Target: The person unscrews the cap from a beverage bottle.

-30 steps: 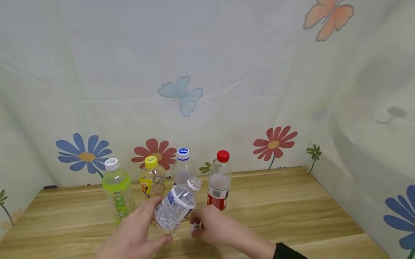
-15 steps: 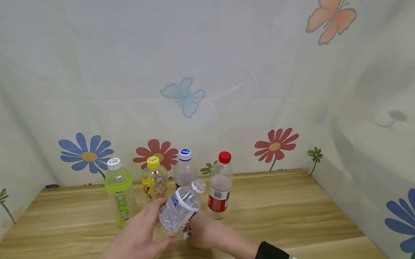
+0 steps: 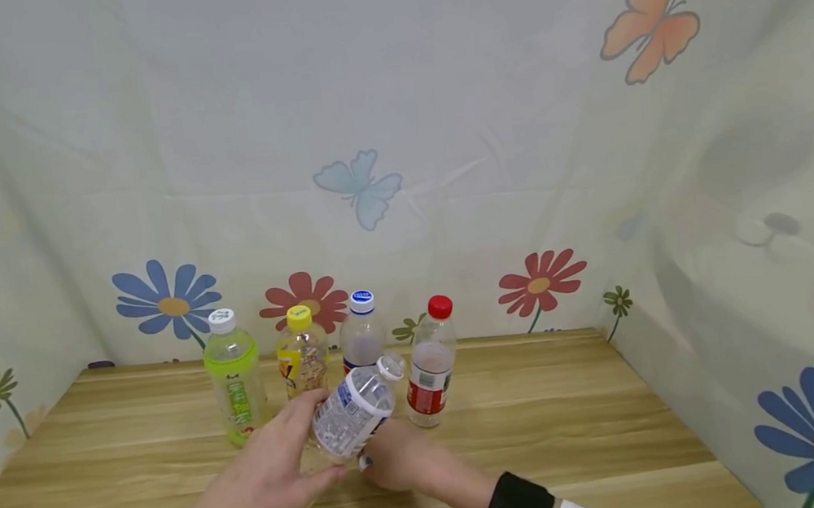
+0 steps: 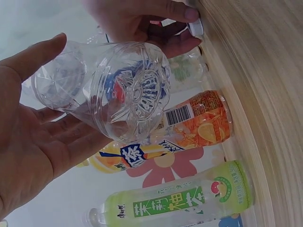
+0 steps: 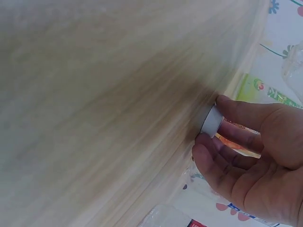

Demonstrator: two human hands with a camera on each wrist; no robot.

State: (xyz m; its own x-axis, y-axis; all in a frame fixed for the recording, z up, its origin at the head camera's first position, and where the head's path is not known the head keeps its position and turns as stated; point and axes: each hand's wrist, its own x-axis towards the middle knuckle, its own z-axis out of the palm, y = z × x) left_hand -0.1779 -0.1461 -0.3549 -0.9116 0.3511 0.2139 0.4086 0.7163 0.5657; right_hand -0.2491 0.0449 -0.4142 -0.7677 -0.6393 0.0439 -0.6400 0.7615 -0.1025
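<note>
My left hand (image 3: 270, 476) grips a clear plastic bottle (image 3: 352, 415) tilted above the table, its neck pointing up and to the right with no cap visible on it. Thumb and fingers lie on opposite sides of the bottle in the left wrist view, where its moulded base faces the camera. Just right of and below the bottle, my right hand (image 3: 400, 455) is low at the tabletop. It pinches a small white bottle cap (image 5: 212, 121) between thumb and fingers, the cap at or very near the wood. In the head view the held bottle partly hides the right hand.
Behind the hands stand a green-labelled bottle (image 3: 236, 389), a yellow-capped bottle (image 3: 302, 358), a blue-and-white-capped bottle (image 3: 362, 340) and a red-capped bottle (image 3: 431, 366). Flower-printed cloth (image 3: 448, 225) encloses the wooden table (image 3: 555, 411) at the back and sides.
My right hand has moved slightly left, under the tilted bottle, with the white cap in its fingers. The left hand and its bottle have shifted slightly right. The standing bottles stay in place.
</note>
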